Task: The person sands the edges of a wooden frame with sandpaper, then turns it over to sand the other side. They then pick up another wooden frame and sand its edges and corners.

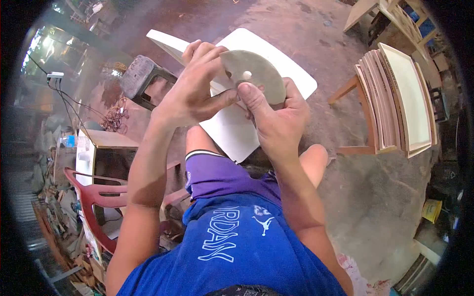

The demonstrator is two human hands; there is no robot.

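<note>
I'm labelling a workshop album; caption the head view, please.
Both hands hold a thin round disc above a white panel, beside stacked boards.

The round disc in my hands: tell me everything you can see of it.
The disc is thin, flat and pale grey-green, with a smooth-looking, slightly shiny face; its material is unclear. A round hole near its middle shows white, and darker spots nearby may be further holes. It is held up above the white board, face towards the camera. The left hand grips its left side; the right hand holds the lower right, thumb across the face. The underside is hidden.
</note>
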